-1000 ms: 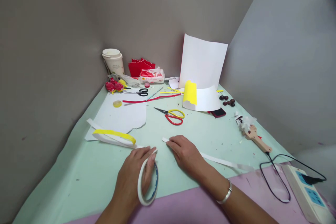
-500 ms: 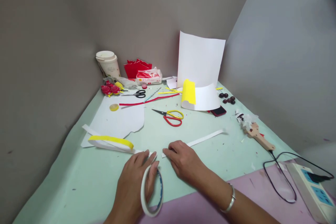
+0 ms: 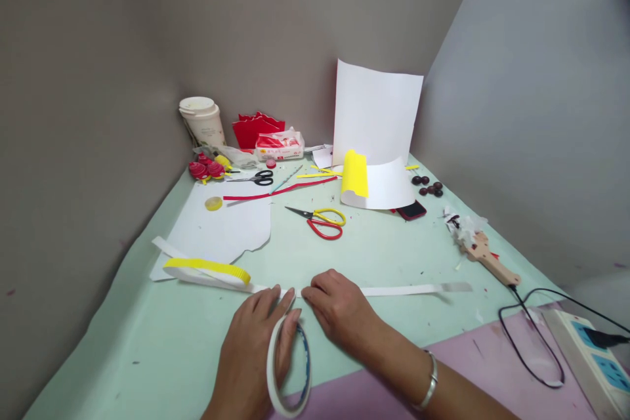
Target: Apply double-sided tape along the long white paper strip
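My left hand point(image 3: 256, 341) is closed around a roll of white double-sided tape point(image 3: 288, 367), held upright at the near edge of the green table point(image 3: 147, 348). My right hand point(image 3: 339, 308) presses its fingertips on the left end of a long white paper strip point(image 3: 408, 289) that lies flat and runs out to the right. The two hands nearly touch. Just left of them lies a yellow-and-white strip loop point(image 3: 207, 270).
Red-and-yellow scissors point(image 3: 322, 220) lie mid-table and black scissors point(image 3: 256, 177) farther back. A white sheet point(image 3: 221, 226), curled white and yellow paper point(image 3: 377, 184), a phone point(image 3: 410, 210), a paper cup point(image 3: 201, 119), red paper flowers point(image 3: 207, 169), a glue gun point(image 3: 485, 252) and a power strip point(image 3: 585, 351) surround them.
The white strip's free end swung from the near right up toward the back, then down flat again to the right. Both hands stayed close together; the view shifted slightly.
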`<state>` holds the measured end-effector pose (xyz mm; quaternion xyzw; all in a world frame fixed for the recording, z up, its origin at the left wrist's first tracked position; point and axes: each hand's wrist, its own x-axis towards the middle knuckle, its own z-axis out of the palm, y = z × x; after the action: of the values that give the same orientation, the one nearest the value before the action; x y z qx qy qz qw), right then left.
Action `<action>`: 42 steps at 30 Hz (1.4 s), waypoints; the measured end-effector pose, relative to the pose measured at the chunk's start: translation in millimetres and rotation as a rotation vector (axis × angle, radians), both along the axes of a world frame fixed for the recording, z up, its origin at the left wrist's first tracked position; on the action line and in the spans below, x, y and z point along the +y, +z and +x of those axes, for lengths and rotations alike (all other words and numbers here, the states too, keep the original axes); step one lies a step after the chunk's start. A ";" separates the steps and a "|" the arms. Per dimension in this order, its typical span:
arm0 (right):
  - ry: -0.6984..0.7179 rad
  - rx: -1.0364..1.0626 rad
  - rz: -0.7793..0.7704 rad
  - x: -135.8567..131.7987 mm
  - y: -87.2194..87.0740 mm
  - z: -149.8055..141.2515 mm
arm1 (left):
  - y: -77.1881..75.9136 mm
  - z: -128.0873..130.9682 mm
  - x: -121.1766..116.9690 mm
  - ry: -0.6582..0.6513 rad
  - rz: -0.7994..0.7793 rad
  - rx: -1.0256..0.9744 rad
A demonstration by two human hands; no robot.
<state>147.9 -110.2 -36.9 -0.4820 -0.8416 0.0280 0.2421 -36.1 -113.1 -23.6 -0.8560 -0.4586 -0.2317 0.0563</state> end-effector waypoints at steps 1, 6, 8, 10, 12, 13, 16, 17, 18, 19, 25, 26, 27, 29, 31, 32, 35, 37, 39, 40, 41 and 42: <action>0.003 0.002 0.000 -0.2 0.0 0.1 | 0.3 0.1 0.1 0.001 0.004 -0.001; 0.034 0.001 0.014 -1.9 0.3 1.3 | 0.8 -0.1 0.9 -0.010 -0.006 -0.004; 0.043 -0.004 0.028 -2.2 0.4 1.6 | -0.1 -0.5 1.0 -0.011 -0.014 -0.002; 0.049 -0.017 0.032 -2.2 0.4 1.7 | -1.4 -0.8 0.9 -0.008 -0.017 -0.001; 0.052 -0.034 0.029 -2.1 0.0 1.8 | -2.1 -1.0 0.9 -0.010 -0.019 0.003; 0.054 -0.041 0.028 -2.0 -0.3 1.8 | -2.2 -1.0 0.9 -0.010 -0.018 0.006; 0.067 -0.049 0.039 -2.0 -1.6 2.1 | -1.4 -0.7 1.1 -0.011 -0.021 0.015; 0.072 -0.050 0.045 -2.1 -2.1 2.1 | -1.1 -0.6 1.1 -0.011 -0.023 0.017; 0.075 -0.052 0.048 -2.1 -2.6 2.2 | -0.9 -0.5 1.1 -0.010 -0.023 0.015; 0.075 -0.053 0.050 -2.2 -3.0 2.2 | -0.8 -0.5 1.0 -0.009 -0.026 0.014; 0.077 -0.062 0.050 -2.8 -3.4 1.9 | -0.2 0.8 1.2 -0.005 -0.019 0.010; 0.076 -0.069 0.045 -2.9 -3.2 1.8 | 0.1 1.1 1.3 -0.006 -0.015 0.010; 0.074 -0.074 0.040 -3.0 -2.9 1.8 | 0.5 1.4 1.3 -0.008 -0.011 0.011; 0.076 -0.080 0.040 -3.1 -2.5 1.7 | 1.0 1.8 1.3 -0.011 -0.005 0.011; 0.080 -0.082 0.043 -3.1 -2.2 1.7 | 1.2 1.8 1.4 -0.018 0.001 0.015; 0.083 -0.084 0.045 -3.1 -2.0 1.7 | 1.0 1.7 1.5 -0.022 0.002 0.018; 0.091 -0.097 0.037 -3.3 -0.9 1.4 | 0.4 1.4 1.3 -0.027 -0.005 0.030; 0.095 -0.104 0.034 -3.6 0.0 1.2 | -0.1 1.6 0.9 -0.025 -0.010 0.033; 0.097 -0.106 0.038 -3.8 0.9 1.2 | -0.4 2.1 0.4 -0.024 -0.012 0.035; 0.097 -0.105 0.043 -3.9 1.3 1.2 | -0.5 2.5 0.2 -0.024 -0.010 0.037; 0.098 -0.106 0.045 -3.9 1.6 1.2 | -0.5 2.9 -0.1 -0.025 -0.007 0.039; 0.099 -0.107 0.046 -3.9 1.8 1.3 | -0.4 3.3 -0.4 -0.025 -0.004 0.041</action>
<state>149.2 -114.1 -35.1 -0.4348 -0.8766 -0.0054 0.2061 -32.8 -113.5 -24.1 -0.8665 -0.4469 -0.2140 0.0612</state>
